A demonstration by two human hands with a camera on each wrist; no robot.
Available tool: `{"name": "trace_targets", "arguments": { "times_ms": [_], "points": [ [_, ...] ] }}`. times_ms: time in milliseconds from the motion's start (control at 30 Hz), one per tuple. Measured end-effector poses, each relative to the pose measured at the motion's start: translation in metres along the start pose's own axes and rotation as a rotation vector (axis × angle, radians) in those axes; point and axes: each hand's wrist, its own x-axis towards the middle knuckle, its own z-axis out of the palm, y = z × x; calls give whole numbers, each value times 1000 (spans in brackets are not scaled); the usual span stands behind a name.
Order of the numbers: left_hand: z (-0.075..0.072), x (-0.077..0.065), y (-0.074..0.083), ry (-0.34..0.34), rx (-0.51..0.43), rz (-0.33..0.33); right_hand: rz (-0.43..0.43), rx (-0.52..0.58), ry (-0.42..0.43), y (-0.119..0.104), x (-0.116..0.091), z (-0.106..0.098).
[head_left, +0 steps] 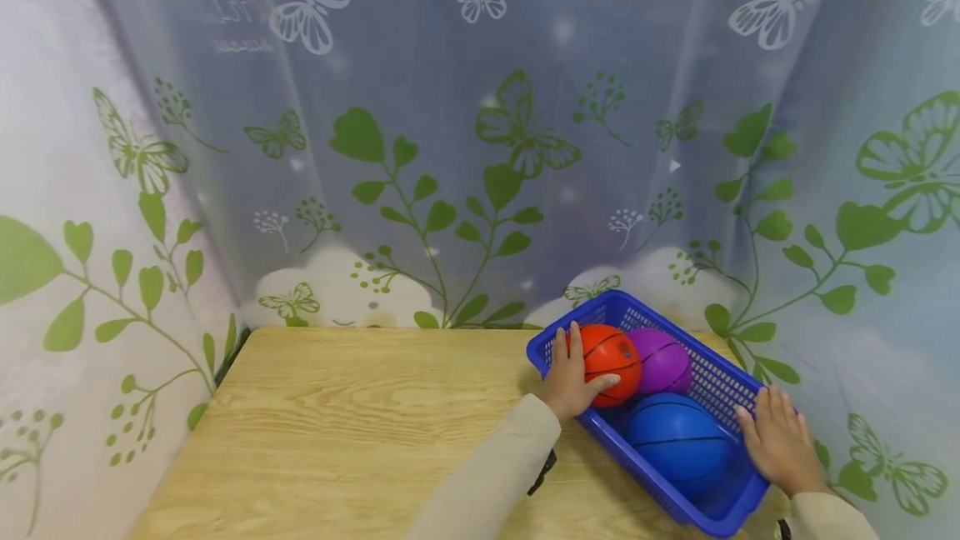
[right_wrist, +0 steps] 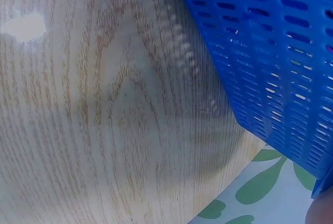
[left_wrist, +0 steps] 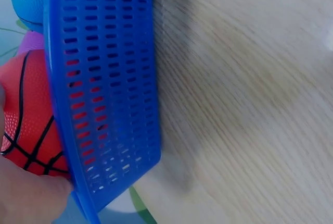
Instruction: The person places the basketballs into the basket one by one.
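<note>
A blue plastic basket (head_left: 637, 465) with slotted sides stands at the table's right end. Inside it lie a red ball (head_left: 615, 361), a purple ball (head_left: 662, 363) and a larger blue ball (head_left: 678, 440), all marked with black basketball lines. My left hand (head_left: 568, 382) holds the red ball at the basket's left end, thumb across its near side and fingers along its left. In the left wrist view, part of that hand overlaps the red ball (left_wrist: 31, 109) beside the rim. My right hand (head_left: 783, 440) rests on the basket's right end with its fingers extended; its fingertips' contact is partly hidden.
The wood-grain table (head_left: 337, 415) extends left of the basket. A curtain (head_left: 427, 148) printed with leaves and butterflies hangs behind the table and along both sides. The basket's far corner is close to the curtain.
</note>
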Motion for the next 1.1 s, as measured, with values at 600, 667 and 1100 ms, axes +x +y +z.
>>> {"name": "trace_targets", "arguments": {
  "times_ms": [600, 667, 1100],
  "points": [
    [0, 1, -8, 38, -24, 83, 3, -3, -7, 0, -1, 0],
    [-1, 1, -9, 28, -37, 76, 1, -5, -15, -1, -1, -1],
    [-15, -4, -19, -31, -92, 120, -8, -13, -1, -1, 1, -2]
  ]
}}
